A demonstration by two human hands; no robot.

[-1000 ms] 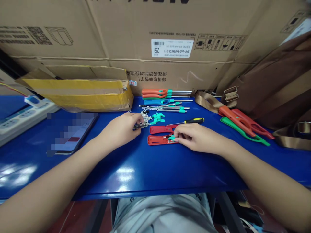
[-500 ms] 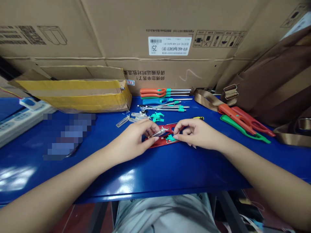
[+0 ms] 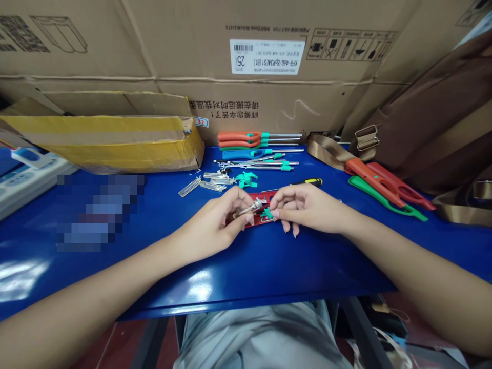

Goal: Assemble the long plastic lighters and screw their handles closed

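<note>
The left hand (image 3: 223, 218), at the tube pile a second ago, now pinches a slim clear plastic tube with a metal tip (image 3: 246, 209) above the red plastic handle halves (image 3: 263, 196). The right hand (image 3: 303, 210) still touches a small teal plastic piece (image 3: 266, 213) there; whether it grips is unclear. Beyond lie other clear plastic tubes (image 3: 213, 185).

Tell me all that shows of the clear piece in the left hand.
The clear piece is slim and plastic-looking, with a silvery, metallic-looking fitting at its right end. The left hand pinches it between thumb and fingers, slanted, fitting end higher, over the red casing. Fingers hide part; its contents cannot be made out.
</note>
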